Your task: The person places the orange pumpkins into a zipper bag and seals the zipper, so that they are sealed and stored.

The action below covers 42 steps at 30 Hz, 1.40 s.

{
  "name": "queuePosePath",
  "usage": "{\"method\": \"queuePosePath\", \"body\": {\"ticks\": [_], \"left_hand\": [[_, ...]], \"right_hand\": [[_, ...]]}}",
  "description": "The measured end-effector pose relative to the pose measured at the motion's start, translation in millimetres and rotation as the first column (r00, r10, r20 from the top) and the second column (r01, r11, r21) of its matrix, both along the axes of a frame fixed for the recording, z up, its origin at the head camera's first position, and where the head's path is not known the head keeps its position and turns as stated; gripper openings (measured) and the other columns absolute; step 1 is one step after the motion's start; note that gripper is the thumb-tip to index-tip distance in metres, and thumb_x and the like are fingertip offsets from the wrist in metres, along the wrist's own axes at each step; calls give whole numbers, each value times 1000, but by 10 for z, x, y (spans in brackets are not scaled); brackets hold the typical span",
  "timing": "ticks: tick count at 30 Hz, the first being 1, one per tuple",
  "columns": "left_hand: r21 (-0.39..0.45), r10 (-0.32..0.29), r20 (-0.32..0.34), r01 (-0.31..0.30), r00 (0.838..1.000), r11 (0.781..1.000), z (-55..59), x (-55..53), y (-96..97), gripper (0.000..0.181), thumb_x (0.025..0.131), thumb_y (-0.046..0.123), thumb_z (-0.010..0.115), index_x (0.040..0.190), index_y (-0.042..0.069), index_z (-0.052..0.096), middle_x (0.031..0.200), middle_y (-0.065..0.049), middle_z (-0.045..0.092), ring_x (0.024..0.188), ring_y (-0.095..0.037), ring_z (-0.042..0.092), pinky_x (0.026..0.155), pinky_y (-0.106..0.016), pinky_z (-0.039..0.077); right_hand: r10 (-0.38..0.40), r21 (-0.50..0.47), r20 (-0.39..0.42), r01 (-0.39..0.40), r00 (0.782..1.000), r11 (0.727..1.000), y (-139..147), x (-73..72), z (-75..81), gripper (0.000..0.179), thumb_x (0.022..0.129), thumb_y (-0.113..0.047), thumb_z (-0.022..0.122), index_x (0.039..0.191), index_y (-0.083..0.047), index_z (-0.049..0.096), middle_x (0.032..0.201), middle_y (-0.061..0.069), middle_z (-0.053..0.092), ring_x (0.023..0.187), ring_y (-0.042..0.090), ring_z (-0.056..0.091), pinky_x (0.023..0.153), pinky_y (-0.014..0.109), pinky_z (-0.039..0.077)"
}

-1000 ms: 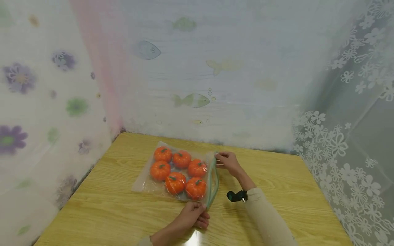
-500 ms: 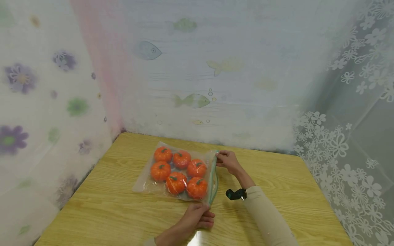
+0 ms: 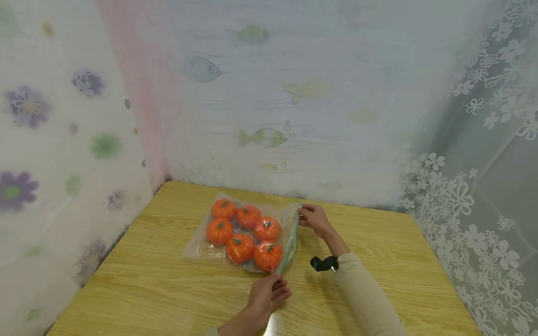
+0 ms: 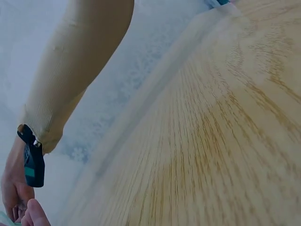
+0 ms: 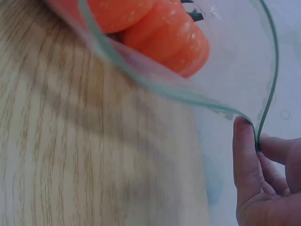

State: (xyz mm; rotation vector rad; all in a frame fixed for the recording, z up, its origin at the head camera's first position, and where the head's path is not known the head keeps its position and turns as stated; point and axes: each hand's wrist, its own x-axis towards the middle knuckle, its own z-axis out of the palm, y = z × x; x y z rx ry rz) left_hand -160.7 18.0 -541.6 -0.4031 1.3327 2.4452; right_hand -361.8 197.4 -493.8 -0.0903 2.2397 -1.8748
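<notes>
A clear zip bag (image 3: 195,247) with a green zip strip lies on the wooden table, its mouth facing right. Inside sit several small orange pumpkins (image 3: 240,248) with green stems. My right hand (image 3: 316,219) pinches the far corner of the mouth between thumb and fingers. At the near corner, my left hand (image 3: 265,293) holds the bag between thumb and index finger, the other fingers loosely bent. From the right wrist view the bag's mouth gapes, its two green edges (image 5: 162,90) meeting at the right hand's fingertips. Only fingertips of the left hand (image 4: 36,214) show in its own wrist view.
The wooden table (image 3: 138,284) extends around the bag. Printed curtains hang behind it and on both sides, the back one (image 3: 336,154) with fish. A dark wrist camera (image 3: 324,264) is strapped to the right wrist.
The left hand has shifted slightly right and then up with the near corner. The right hand has edged right, and the green mouth edge looks more tilted.
</notes>
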Motion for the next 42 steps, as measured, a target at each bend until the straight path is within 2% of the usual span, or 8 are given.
{"method": "queuePosePath", "body": {"ticks": [3,6,12,16,20,25,35,42], "left_hand": [[0,26,3,-26,1000,1000,36,14,5,24,103,14,57,107,-9,62,88,-4,66,80,-12,68,82,-28,61],[8,28,17,-28,999,1000,100,39,55,22,102,11,57,107,-9,63,87,-4,66,79,-12,67,81,-28,61],[35,4,72,-7,997,999,199,58,221,20,102,11,57,107,-8,63,87,-5,67,79,-13,69,82,-30,62],[68,12,78,-18,997,998,200,42,286,23,102,9,53,111,-11,61,88,-6,68,81,-14,70,82,-31,62],[92,37,77,-44,996,995,187,32,299,26,103,9,49,112,-13,61,88,-8,69,82,-15,72,82,-31,62],[90,35,78,-42,996,995,191,24,319,31,106,10,42,114,-13,60,89,-9,70,80,-15,73,84,-33,62],[-9,76,55,-76,996,997,124,-13,347,21,104,9,51,107,-10,59,86,-4,63,79,-12,65,80,-27,61],[-95,131,13,-129,991,987,108,-9,338,19,103,10,58,103,-10,60,86,-5,63,78,-10,64,79,-25,59]], "right_hand": [[-24,-4,6,24,1000,1000,46,-28,-20,51,108,-13,53,149,13,37,132,30,57,87,9,69,83,30,61],[-37,-3,5,37,999,999,81,-52,-46,52,108,-11,52,150,14,35,130,31,57,85,8,68,82,28,61],[-62,-13,14,62,998,998,111,-60,-115,47,107,-9,52,146,14,41,114,19,65,80,7,66,75,23,60],[-82,-29,5,82,997,996,125,-41,-158,45,107,-7,52,144,16,43,110,16,66,78,6,65,71,21,59],[-93,-38,-12,92,996,995,142,-25,-192,45,107,-5,52,144,17,42,116,24,64,78,6,65,71,21,59],[-104,-35,-11,103,995,994,167,-17,-217,45,107,-6,51,145,17,41,124,31,61,79,6,65,72,20,59],[-81,-44,-4,81,997,996,204,-16,-207,41,107,-7,53,139,16,47,111,16,68,77,5,66,71,21,60],[-79,-29,5,79,997,996,231,-29,-204,41,106,-8,54,140,15,47,110,15,68,76,6,66,71,22,60]]}}
